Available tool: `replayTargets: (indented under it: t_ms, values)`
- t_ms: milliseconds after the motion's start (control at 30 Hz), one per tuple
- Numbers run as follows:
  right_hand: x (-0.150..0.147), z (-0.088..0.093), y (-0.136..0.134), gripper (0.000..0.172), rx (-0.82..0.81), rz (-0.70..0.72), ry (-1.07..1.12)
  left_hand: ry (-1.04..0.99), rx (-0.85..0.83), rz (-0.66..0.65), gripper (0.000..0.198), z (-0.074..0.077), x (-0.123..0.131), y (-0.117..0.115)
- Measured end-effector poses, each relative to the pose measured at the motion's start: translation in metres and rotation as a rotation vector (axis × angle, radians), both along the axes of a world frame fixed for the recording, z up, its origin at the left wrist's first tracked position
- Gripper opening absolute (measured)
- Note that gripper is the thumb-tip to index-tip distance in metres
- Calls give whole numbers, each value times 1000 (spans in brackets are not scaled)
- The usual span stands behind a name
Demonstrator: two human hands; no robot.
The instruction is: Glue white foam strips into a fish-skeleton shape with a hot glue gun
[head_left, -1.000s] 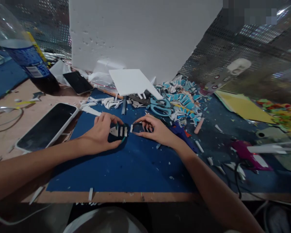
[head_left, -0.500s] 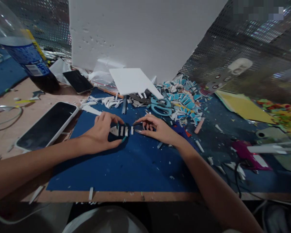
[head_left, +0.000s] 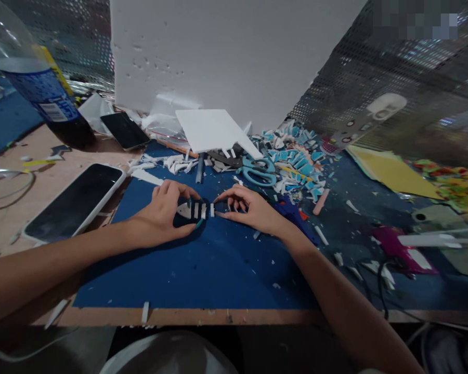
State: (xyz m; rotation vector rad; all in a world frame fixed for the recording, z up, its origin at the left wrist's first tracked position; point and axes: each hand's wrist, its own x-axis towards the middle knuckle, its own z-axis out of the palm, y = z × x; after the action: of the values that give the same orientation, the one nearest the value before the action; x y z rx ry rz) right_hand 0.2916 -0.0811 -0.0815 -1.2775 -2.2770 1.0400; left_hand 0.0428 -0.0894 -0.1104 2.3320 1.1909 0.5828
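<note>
Head view: both bare forearms come in from the lower corners, hands meeting near mid-mat. Left hand (head_left: 161, 213) lies low, wrist about straight, thumb and index spread in a C around a pointed white piece (head_left: 184, 210) with a dark dot and two white strips (head_left: 199, 211) lined up beside it; digits apart, not clenched, fingertip contact unclear. Right hand (head_left: 247, 209) comes in from the other side, index and thumb extended toward a small white piece (head_left: 212, 210) at the right end of the row, other fingers curled under; tips are right at that piece, can't tell if they pinch it. Whole row sits on the blue mat (head_left: 195, 270), between the hands. Mat covers a wooden tabletop (head_left: 234, 316), specks and slivers all over it. Behind the hands: light-blue-handled scissors (head_left: 258, 171), heap of white and blue scraps (head_left: 296, 161), white foam sheet (head_left: 206, 130). Left side: white-edged phone (head_left: 76, 202), darker phone (head_left: 125, 131), bottle (head_left: 42, 98) with blue label, dark liquid in the bottom. Right side: magenta tool (head_left: 400, 246), yellow sheet (head_left: 393, 174). Big white panel (head_left: 218, 62) stands at the back, shiny perforated sheeting (head_left: 374, 67) either side; room dim.
</note>
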Motion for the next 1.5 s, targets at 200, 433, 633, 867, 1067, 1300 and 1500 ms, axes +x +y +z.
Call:
replayTargets:
  t_ms: [200,433,633,867,1067,1300,1500]
  values:
    - [0,-3,0,27,3,9,15,10,2,9,38,-1,1,1]
    - [-3,-1,-1,26,11,-7,3,6,26,0,37,-2,0,1]
    - [-3,-2,-2,26,4,4,13,-2,21,-2,37,-1,1,1]
    - [1,1,-1,33,-19,-2,4,3,21,-11,35,0,0,0]
    - [1,7,-6,29,-39,-125,12,14,-30,9,35,5,1,-1]
    - [-12,13,-20,32,19,-158,-141,0,-4,1,35,3,0,0]
    - [-15,14,-23,22,-96,-61,-170,4,-10,7,36,3,1,0]
